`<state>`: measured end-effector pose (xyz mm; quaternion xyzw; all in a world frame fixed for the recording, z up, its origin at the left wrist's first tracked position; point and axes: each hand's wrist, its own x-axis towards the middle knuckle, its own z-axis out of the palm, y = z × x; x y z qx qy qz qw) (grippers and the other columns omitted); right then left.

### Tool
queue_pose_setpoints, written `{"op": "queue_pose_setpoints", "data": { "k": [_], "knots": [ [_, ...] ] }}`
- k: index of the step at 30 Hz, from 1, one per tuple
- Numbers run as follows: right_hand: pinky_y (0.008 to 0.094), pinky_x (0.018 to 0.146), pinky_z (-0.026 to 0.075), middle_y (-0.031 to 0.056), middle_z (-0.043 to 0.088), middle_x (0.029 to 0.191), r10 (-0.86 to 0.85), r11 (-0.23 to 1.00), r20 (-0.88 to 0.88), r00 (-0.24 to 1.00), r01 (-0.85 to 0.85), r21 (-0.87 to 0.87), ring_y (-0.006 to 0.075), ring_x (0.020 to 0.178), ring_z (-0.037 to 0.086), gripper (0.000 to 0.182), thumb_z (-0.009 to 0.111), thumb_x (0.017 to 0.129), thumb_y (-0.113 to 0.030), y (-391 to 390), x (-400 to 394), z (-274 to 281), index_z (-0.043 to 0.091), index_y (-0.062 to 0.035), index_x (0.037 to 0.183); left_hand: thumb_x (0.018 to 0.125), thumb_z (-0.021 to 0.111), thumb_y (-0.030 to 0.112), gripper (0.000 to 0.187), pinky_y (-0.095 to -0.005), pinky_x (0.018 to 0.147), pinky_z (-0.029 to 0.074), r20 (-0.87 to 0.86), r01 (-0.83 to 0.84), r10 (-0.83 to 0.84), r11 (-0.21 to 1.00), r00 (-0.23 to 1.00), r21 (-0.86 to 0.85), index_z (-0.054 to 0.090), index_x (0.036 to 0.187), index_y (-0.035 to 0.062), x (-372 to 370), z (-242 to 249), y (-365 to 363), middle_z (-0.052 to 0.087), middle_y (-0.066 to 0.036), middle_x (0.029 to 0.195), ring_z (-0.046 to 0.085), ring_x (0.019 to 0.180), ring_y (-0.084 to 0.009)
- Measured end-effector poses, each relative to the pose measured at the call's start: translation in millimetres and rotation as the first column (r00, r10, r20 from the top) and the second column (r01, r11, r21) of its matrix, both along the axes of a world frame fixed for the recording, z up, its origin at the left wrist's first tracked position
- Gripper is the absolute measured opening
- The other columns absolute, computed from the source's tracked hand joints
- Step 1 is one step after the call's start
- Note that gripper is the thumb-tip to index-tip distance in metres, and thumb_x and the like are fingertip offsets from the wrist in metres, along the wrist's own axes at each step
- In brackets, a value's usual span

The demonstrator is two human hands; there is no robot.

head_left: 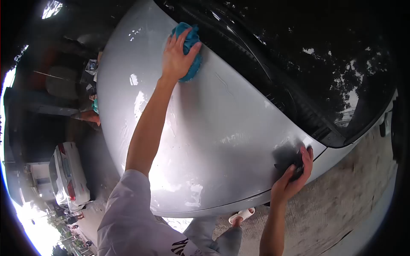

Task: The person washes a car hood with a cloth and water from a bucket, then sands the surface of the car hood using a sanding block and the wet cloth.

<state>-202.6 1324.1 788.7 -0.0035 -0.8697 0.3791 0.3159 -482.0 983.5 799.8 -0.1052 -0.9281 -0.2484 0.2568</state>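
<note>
Hood (239, 128) — left grip (177, 57) holds cloth (194, 65) (blue).

The left hand (177, 59) holds a blue cloth (195, 66) against the wet silver hood (213, 123).

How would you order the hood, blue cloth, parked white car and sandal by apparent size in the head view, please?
Hood
Parked white car
Blue cloth, partly hidden by the left hand
Sandal

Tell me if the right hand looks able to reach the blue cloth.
Probably not freely: the left hand holds the blue cloth, though only bare hood separates it from the right hand.
</note>
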Motion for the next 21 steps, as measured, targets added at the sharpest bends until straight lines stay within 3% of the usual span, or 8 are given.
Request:
{"op": "queue_pose_setpoints", "data": {
  "k": [3,5,9,12,14,17,19,21],
  "knots": [
    [0.0531,0.112,0.032,0.0193,0.053,0.137,-0.037,0.987,0.084,0.996,0.023,0.157,0.0435,0.136,0.041,0.034,0.042,0.104,-0.016,-5,0,7,0.044,0.0016,0.133,0.09,0.054,0.062,0.068,-0.048,0.111,0.036,0.082,-0.213,0.214,0.977,0.973,-0.024,0.052,0.14,0.0156,-85,-1,-85,0.055,-0.022,0.136,0.046,0.128,-0.0473],
    [0.0543,0.112,0.032,0.0198,0.053,0.137,-0.057,0.971,0.116,0.992,0.027,0.239,0.0437,0.136,0.041,0.036,0.041,0.105,-0.02,-11,-10,9,0.043,0.0013,0.134,0.09,0.051,0.064,0.073,-0.0469,0.111,0.034,0.212,-0.309,0.297,0.951,0.931,0.025,0.047,0.144,0.0167,-159,-28,-191,0.052,-0.021,0.14,0.045,0.131,-0.0424],
    [0.0575,0.111,0.03,0.0201,0.051,0.138,-0.073,0.973,0.172,0.982,0.032,0.231,0.0445,0.136,0.039,0.038,0.041,0.105,-0.027,-17,-5,3,0.043,0.0002,0.132,0.089,0.05,0.064,0.073,-0.0463,0.111,0.035,0.148,-0.62,0.619,0.783,0.772,-0.04,0.05,0.143,0.0159,-160,-56,-275,0.055,-0.019,0.139,0.049,0.129,-0.0416],
    [0.0586,0.111,0.03,0.0199,0.049,0.139,-0.094,0.958,0.191,0.977,0.036,0.286,0.0443,0.137,0.037,0.038,0.041,0.105,-0.028,-7,1,2,0.044,0.0002,0.13,0.09,0.05,0.061,0.068,-0.0465,0.109,0.038,0.237,-0.648,0.631,0.761,0.739,-0.005,0.052,0.142,0.0163,-126,-47,-266,0.055,-0.017,0.14,0.05,0.129,-0.0402],
    [0.0598,0.111,0.03,0.0199,0.048,0.138,-0.121,0.953,0.186,0.975,0.061,0.298,0.0438,0.137,0.037,0.037,0.04,0.105,-0.026,-9,5,-3,0.044,0.0008,0.13,0.093,0.052,0.052,0.058,-0.0455,0.107,0.041,0.17,-0.512,0.503,0.859,0.847,0.008,0.055,0.139,0.0163,-101,-31,-203,0.059,-0.016,0.135,0.052,0.126,-0.0398],
    [0.0595,0.112,0.03,0.0201,0.047,0.138,-0.105,0.935,0.18,0.978,0.035,0.353,0.0436,0.138,0.036,0.037,0.041,0.104,-0.026,-11,-2,5,0.044,0.0005,0.13,0.093,0.058,0.037,0.045,-0.0495,0.111,0.036,0.032,-0.083,0.084,0.996,0.996,-0.024,0.058,0.133,0.0172,-70,-1,-99,0.058,-0.019,0.133,0.047,0.13,-0.0428],
    [0.0595,0.112,0.03,0.0202,0.046,0.139,-0.103,0.932,0.162,0.981,0.038,0.361,0.0435,0.138,0.036,0.039,0.041,0.103,-0.027,-9,-2,0,0.043,-0.0006,0.132,0.092,0.06,0.036,0.044,-0.05,0.111,0.036,-0.012,-0.006,0.006,1.0,1.0,0.013,0.058,0.132,0.0189,-91,4,-80,0.059,-0.02,0.131,0.048,0.128,-0.0468],
    [0.0596,0.111,0.031,0.0201,0.046,0.14,-0.122,0.925,0.192,0.974,0.041,0.378,0.0433,0.137,0.037,0.039,0.04,0.103,-0.028,-6,1,1,0.044,-0.0009,0.131,0.093,0.057,0.041,0.048,-0.0478,0.11,0.038,-0.035,-0.114,0.114,0.993,0.993,-0.007,0.057,0.135,0.0165,-154,-5,-117,0.058,-0.021,0.133,0.047,0.129,-0.0454]
  ]
}}
